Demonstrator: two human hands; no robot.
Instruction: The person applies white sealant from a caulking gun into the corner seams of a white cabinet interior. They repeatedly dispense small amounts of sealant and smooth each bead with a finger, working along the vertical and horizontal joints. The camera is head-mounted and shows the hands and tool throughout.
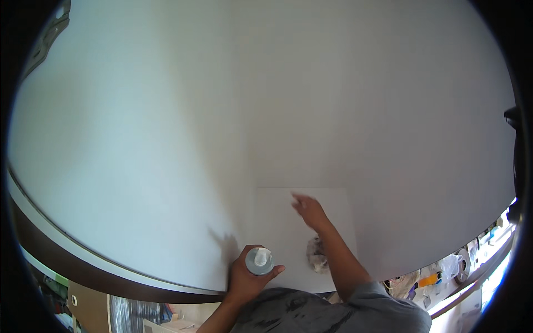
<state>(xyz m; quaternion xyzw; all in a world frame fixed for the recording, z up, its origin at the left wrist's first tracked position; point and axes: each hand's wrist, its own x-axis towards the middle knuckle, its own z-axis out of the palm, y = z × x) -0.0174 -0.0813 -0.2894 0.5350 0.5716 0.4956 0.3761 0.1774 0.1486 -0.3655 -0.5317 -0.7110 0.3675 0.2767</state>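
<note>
My left hand (248,277) is wrapped round a clear bottle with a white top (261,261), held upright near the lower middle. My right hand (306,210) reaches forward over a pale square panel (277,222) inside a white enclosure, its fingers loosely bent and apart, slightly blurred, with nothing visible in them. A crumpled, mottled cloth or wad (318,255) lies on the panel beside my right forearm, partly hidden by it.
Broad white walls (139,139) surround the panel, with a rim (72,244) along the lower left. Below the rim are a brown board (89,308) and clear wrapped material (133,316). Assorted items, including an orange object (427,280), crowd the lower right outside.
</note>
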